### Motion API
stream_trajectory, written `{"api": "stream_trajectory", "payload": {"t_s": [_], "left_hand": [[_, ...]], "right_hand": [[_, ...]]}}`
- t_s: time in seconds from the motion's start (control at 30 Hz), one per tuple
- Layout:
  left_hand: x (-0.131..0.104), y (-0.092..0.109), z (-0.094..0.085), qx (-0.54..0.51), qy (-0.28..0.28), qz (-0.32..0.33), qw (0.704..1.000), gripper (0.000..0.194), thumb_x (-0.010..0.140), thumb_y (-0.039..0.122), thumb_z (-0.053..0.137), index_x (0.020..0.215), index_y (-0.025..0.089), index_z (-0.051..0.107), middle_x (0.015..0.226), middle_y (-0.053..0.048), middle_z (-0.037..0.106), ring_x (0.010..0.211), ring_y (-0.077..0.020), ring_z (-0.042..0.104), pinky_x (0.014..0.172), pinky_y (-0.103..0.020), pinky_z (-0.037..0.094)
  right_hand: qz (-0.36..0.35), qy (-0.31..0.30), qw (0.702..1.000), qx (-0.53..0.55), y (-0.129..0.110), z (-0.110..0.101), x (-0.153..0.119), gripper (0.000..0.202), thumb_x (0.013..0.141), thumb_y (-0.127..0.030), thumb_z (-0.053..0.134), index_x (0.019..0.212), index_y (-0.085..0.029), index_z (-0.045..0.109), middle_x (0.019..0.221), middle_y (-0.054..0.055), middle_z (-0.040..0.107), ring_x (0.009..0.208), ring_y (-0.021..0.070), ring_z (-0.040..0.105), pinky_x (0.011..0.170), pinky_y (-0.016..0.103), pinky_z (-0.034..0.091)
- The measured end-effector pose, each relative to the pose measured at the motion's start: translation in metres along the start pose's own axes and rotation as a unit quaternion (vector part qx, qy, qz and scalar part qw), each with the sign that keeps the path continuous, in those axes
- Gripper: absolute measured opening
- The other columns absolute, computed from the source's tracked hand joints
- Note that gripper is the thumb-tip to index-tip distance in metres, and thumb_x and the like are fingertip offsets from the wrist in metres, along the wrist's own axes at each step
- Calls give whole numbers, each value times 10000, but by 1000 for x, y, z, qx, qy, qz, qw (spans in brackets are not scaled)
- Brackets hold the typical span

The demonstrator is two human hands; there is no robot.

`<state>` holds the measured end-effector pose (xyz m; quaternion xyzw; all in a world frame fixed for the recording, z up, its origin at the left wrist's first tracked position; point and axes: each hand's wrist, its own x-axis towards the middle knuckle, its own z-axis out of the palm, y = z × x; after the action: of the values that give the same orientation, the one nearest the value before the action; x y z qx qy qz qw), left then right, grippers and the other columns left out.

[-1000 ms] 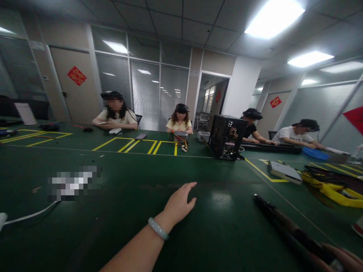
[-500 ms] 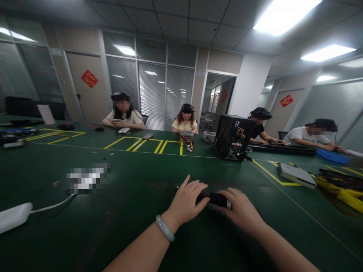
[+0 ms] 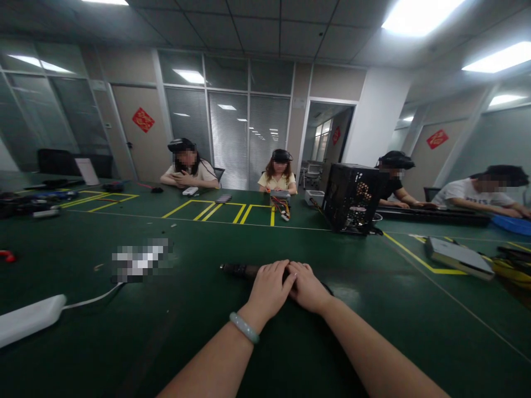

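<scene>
My left hand point(image 3: 270, 284), with a pale green bangle point(image 3: 244, 327) at the wrist, is closed over a long, dark, rod-shaped thing point(image 3: 240, 270) lying level above or on the green table. Its narrow left end, with a small metallic tip, sticks out to the left of my fingers. Right against it, my right hand point(image 3: 309, 287) is curled over the other end of the rod. The fingertips of both hands meet, hiding the rod's middle and right part. A thin dark curve, perhaps a cord or strap, shows just right of my right hand.
A black computer case point(image 3: 352, 199) stands ahead to the right, with a flat silver box point(image 3: 458, 257) nearer. A white power strip point(image 3: 33, 320) with a cable lies at left. Several people sit across the green table point(image 3: 199, 342); a power supply point(image 3: 280, 194) with wires sits before one.
My hands have come together, the right moving left against the left. The rod now reaches out left of my left hand, its metallic tip showing. The view has shifted slightly left.
</scene>
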<state>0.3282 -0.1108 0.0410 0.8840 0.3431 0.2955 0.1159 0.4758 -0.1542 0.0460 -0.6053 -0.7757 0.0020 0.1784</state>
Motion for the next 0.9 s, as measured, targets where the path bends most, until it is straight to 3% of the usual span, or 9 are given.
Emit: {"api": "stream_trajectory", "payload": {"t_s": [0.1, 0.17, 0.23, 0.37, 0.47, 0.57, 0.67, 0.8, 0.9], "left_hand": [[0, 0, -1, 0, 6, 4, 1000, 503, 1002, 512, 250, 1391, 244, 423, 1410, -61, 494, 1287, -232, 450, 1063, -433, 335], [-1, 0, -1, 5, -2, 10, 1000, 520, 990, 532, 282, 1400, 239, 415, 1400, -68, 504, 1291, -233, 444, 1072, -429, 318], [-1, -2, 0, 15, -22, 18, 999, 573, 936, 582, 406, 1388, 232, 435, 1379, -78, 523, 1287, -256, 443, 1093, -449, 282], [1, -6, 3, 17, -63, 9, 998, 616, 816, 558, 629, 1339, 264, 491, 1352, -60, 549, 1269, -292, 454, 1121, -510, 202], [3, -7, 3, 13, -88, -9, 996, 546, 841, 505, 619, 1324, 279, 500, 1342, -56, 555, 1261, -292, 461, 1111, -521, 204], [4, -6, 3, 24, -99, -16, 995, 521, 839, 510, 618, 1299, 289, 512, 1314, -50, 569, 1252, -296, 460, 1088, -511, 235], [5, -5, 3, 34, -109, -9, 993, 482, 845, 516, 602, 1266, 294, 529, 1275, -47, 585, 1227, -293, 473, 1072, -497, 249], [4, -4, 2, 28, -118, -12, 993, 453, 834, 503, 600, 1234, 296, 551, 1257, -52, 586, 1202, -304, 484, 1060, -513, 252], [4, -4, 1, 33, -121, -11, 992, 455, 824, 498, 598, 1231, 300, 552, 1252, -45, 584, 1196, -300, 487, 1063, -506, 251]], "right_hand": [[63, 17, 997, -40, -10, -3, -24, 721, 838, -280, 539, 1494, -199, 251, 1493, 123, 347, 1345, 313, 336, 1099, 512, 244], [154, 25, 985, -69, -13, -1, -56, 841, 807, -268, 556, 1530, -246, 128, 1536, 111, 268, 1341, 358, 349, 1053, 546, 315], [218, 30, 970, -108, -9, 4, -99, 833, 798, -251, 551, 1528, -276, 150, 1543, 105, 260, 1321, 383, 380, 1009, 554, 376], [258, 48, 955, -135, 14, 15, -190, 681, 855, -397, 511, 1491, -332, 276, 1466, 119, 397, 1184, 379, 540, 871, 520, 509], [307, 77, 942, -107, 20, 9, -229, 618, 896, -481, 442, 1477, -298, 333, 1254, 140, 565, 994, 313, 654, 774, 422, 567], [330, 79, 938, -71, 15, -16, -230, 539, 948, -471, 367, 1466, -319, 351, 1156, 94, 616, 910, 251, 674, 721, 351, 570], [303, 84, 944, -98, 26, -53, -207, 401, 963, -452, 367, 1322, -381, 534, 1122, 40, 633, 954, 242, 649, 787, 355, 527], [301, 117, 940, -112, 75, -97, -164, 344, 957, -417, 400, 1201, -361, 636, 1095, 21, 646, 918, 224, 634, 710, 316, 482], [307, 103, 943, -74, 114, -101, -129, 285, 936, -319, 454, 1085, -325, 696, 1094, 14, 660, 960, 210, 622, 758, 291, 459]]}}
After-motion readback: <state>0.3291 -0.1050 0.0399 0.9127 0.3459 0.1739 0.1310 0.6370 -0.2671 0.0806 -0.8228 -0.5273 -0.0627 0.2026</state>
